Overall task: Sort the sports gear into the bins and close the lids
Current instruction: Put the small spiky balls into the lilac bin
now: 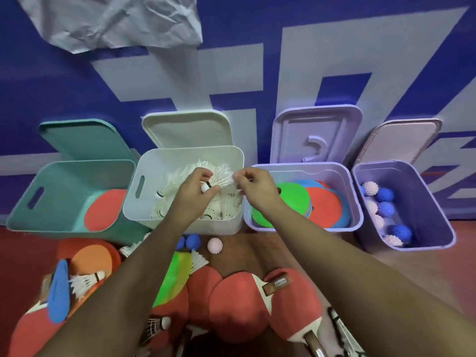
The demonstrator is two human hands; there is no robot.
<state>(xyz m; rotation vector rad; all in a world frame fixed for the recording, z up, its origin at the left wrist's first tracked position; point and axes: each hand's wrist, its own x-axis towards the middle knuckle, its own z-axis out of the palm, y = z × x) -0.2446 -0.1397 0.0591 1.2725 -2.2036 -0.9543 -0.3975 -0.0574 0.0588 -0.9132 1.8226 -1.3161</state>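
Both hands hover over the white bin, which holds several white shuttlecocks. My left hand grips one shuttlecock near its cork end. My right hand pinches the feather tips of that shuttlecock. The teal bin at the left holds a red paddle. In the lilac bin lie flat coloured discs. The purple bin at the right holds spiky blue and pink balls. All lids stand open against the wall.
On the floor in front lie several red paddles, loose shuttlecocks, a spiky pink ball, a blue ball, green and orange discs and a blue disc. A blue wall rises behind the bins.
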